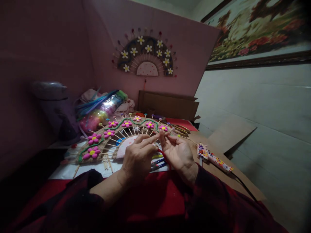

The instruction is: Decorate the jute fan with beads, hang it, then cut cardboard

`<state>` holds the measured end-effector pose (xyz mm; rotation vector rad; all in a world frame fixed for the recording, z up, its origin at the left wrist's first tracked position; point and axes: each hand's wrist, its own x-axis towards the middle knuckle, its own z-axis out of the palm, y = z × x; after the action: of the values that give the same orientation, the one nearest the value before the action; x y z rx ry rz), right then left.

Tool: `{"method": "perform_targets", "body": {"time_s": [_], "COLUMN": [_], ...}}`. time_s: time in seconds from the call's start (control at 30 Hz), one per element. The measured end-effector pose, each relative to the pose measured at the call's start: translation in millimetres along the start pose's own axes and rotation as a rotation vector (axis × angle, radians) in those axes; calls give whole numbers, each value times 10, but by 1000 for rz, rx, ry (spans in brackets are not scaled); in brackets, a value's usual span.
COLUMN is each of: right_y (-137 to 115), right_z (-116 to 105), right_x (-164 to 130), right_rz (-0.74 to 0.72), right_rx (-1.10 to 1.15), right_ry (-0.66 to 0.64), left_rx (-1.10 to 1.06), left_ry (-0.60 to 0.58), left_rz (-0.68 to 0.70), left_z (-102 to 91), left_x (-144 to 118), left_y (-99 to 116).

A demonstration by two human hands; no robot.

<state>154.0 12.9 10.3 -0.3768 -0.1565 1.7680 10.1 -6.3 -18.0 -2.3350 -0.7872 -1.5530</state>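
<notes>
2 hands meet over the near edge of the table (243, 184), fingertips together. The left hand (138, 158) and right hand (178, 152) pinch a small piece between them; what it is cannot be told. A red cord (165, 157) runs beneath them. Just behind lies the fan-shaped craft (116, 136) with pink flowers. A patterned glue gun (213, 158) rests toward the table's right edge. A finished fan (145, 56) hangs on the pink board (184, 38).

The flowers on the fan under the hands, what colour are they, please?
Pink flowers with yellow centres, seen in the head view.
</notes>
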Motion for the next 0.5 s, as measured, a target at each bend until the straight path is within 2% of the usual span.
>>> {"method": "perform_targets", "body": {"time_s": [0.23,0.37,0.5], "right_y": [-3,-7,-5], "right_z": [-26,-18,-20], "right_x": [7,1,10], "right_rz": [3,-6,-4], "right_rx": [-8,-4,6], "right_ry": [-16,-26,-39], "left_rx": [2,35,68], "left_ry": [15,48,18], "left_rz": [54,23,22], "left_z": [-14,-23,-17], "left_x": [16,34,20], "left_y": [45,55,18]}}
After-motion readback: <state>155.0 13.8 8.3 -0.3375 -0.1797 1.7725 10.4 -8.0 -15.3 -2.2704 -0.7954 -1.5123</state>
